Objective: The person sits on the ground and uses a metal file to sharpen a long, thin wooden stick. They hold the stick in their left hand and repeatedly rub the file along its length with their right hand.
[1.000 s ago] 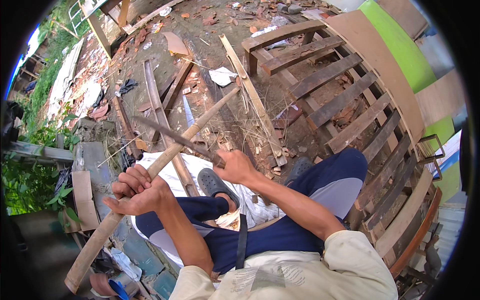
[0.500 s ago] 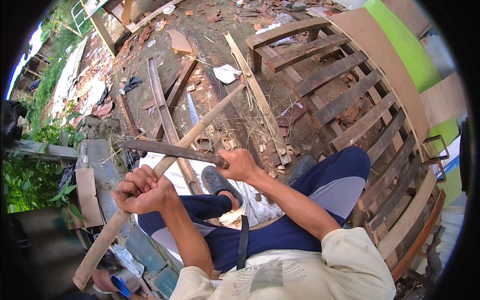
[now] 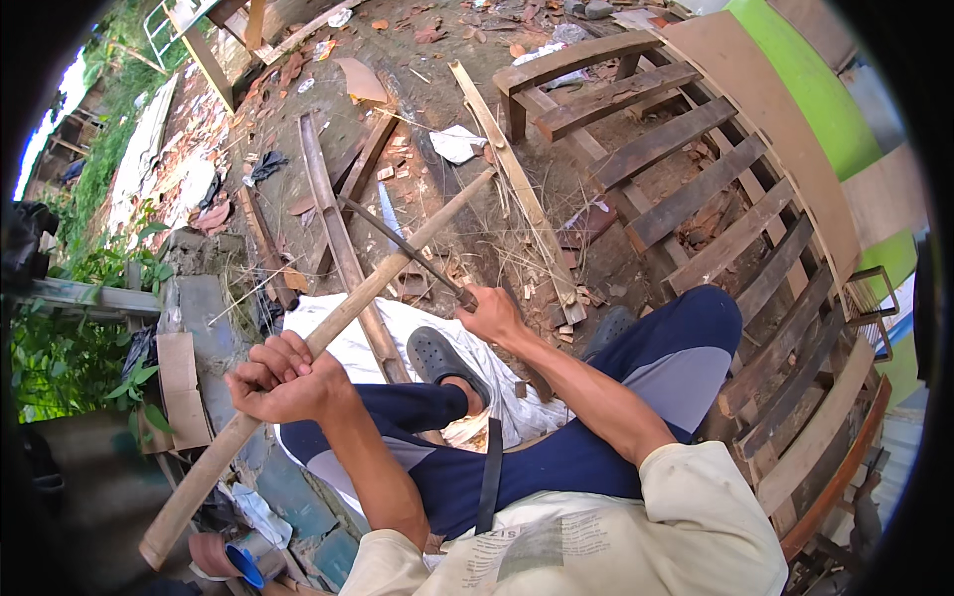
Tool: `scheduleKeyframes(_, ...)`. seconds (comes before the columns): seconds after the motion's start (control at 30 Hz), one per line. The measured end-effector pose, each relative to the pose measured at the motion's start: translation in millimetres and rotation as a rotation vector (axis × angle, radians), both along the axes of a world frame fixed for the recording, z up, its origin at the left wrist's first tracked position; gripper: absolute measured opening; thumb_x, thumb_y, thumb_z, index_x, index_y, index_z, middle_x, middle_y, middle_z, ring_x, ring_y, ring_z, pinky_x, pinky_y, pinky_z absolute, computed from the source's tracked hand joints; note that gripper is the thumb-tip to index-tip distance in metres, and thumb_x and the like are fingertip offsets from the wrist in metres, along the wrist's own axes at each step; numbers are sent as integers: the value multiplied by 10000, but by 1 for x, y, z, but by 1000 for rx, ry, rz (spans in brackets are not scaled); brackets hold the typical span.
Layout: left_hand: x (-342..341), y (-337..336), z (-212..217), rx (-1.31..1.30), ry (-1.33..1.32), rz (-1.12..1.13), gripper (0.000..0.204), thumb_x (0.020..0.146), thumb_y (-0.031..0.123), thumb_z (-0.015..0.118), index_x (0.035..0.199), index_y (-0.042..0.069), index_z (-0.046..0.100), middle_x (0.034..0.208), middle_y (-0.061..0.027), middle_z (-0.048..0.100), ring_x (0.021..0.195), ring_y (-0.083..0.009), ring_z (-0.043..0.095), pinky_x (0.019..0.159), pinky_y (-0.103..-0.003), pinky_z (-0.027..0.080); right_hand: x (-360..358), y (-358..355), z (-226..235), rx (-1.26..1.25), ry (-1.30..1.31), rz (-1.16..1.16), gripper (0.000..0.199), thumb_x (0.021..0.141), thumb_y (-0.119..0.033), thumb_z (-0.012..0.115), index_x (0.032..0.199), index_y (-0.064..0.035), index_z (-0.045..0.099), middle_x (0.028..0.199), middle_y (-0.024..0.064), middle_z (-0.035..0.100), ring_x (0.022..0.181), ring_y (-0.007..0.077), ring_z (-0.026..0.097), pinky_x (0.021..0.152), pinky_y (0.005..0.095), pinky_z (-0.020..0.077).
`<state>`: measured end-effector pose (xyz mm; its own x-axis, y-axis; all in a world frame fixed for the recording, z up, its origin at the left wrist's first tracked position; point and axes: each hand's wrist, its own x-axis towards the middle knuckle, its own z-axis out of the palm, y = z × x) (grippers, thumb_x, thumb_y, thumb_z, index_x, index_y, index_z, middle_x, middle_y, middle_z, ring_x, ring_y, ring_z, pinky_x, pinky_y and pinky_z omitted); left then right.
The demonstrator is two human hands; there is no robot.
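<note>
My left hand (image 3: 283, 375) grips a long pale bamboo pole (image 3: 397, 268) that slants from the lower left up to the middle of the view. A dark long-bladed knife (image 3: 402, 250) is held by its handle in my right hand (image 3: 494, 316); its blade lies across the upper part of the pole, tip pointing up and left. I sit with dark blue trousers, one foot in a grey clog (image 3: 447, 360) resting on a white sack (image 3: 343, 328).
A slatted wooden bench frame (image 3: 696, 199) curves along the right. Planks and split bamboo strips (image 3: 333, 219) lie on the littered dirt ahead. A concrete block (image 3: 199, 298) and green plants (image 3: 70, 348) sit at the left.
The knife swung from lying low and leftward across the pole to a steeper angle higher up the pole. My right hand shifted slightly right; my left hand kept its grip.
</note>
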<state>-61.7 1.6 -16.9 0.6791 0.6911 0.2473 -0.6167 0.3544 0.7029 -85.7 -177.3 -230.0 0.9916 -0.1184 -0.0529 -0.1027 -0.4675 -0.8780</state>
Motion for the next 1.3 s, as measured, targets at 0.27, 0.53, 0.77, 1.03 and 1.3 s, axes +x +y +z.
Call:
scheduleKeyframes(0.27,-7,0,7,-24,58,43,529,994,441,399,559,206,212,467,29,211,363,-94,194,377,-237,172,-6,29,30,-60,-306,140,201,751,-208,703,809,-52,590,641,178,644,603,382,656,557,475,499)
scheduleKeyframes(0.53,-3,6,5,-2,17,-9,491,955,420,422,559,203,230,460,25,217,361,-95,197,376,-234,173,-1,-5,-8,-32,129,-12,241,802,-245,660,911,-32,630,652,176,657,608,329,666,607,464,528)
scheduleKeyframes(0.77,-5,27,-14,115,-265,-461,445,885,383,500,563,169,279,441,16,269,371,-98,210,416,-260,226,-5,19,43,2,-160,193,242,743,-273,693,828,-54,635,672,204,650,678,387,675,654,491,530)
scheduleKeyframes(1.03,-10,33,-18,203,-325,-587,417,860,349,521,565,164,292,441,18,286,378,-100,246,440,-270,259,4,12,39,-112,-191,134,223,754,-252,712,841,-61,638,640,198,626,594,387,639,576,464,498)
scheduleKeyframes(1.3,-9,28,-12,186,-318,-558,405,850,334,527,564,157,301,439,19,297,372,-97,254,434,-266,268,11,-29,-19,-1,302,-120,249,793,-286,674,881,-55,648,665,181,661,643,353,676,649,471,533)
